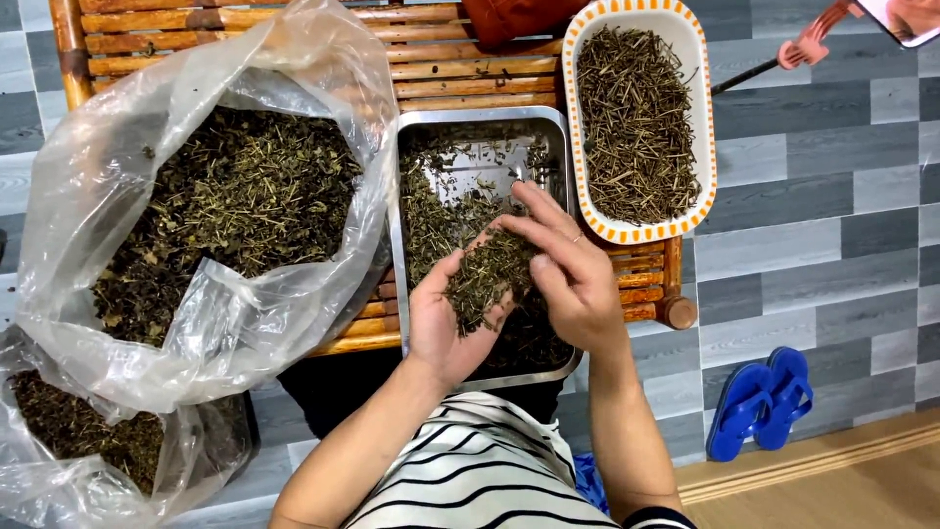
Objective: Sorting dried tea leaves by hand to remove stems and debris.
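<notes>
Resting in the cupped palm of the left hand (446, 323) is a clump of dried herbs (487, 276), held over the steel tray (403, 245). The clump is picked at by the right hand (573, 279), whose fingers (524, 231) are pressed together, their tips pinching into the top of the herbs. Left-hand fingers are slightly curled beneath. Close on the right the tray is bordered by the orange-rimmed dish of stems (636, 122), on the left by the open plastic bag (211, 206); little free room is left between these edges.

A loose clump of dried green-brown herbs (487, 276) lies heaped in an upturned palm above the steel tray.
</notes>
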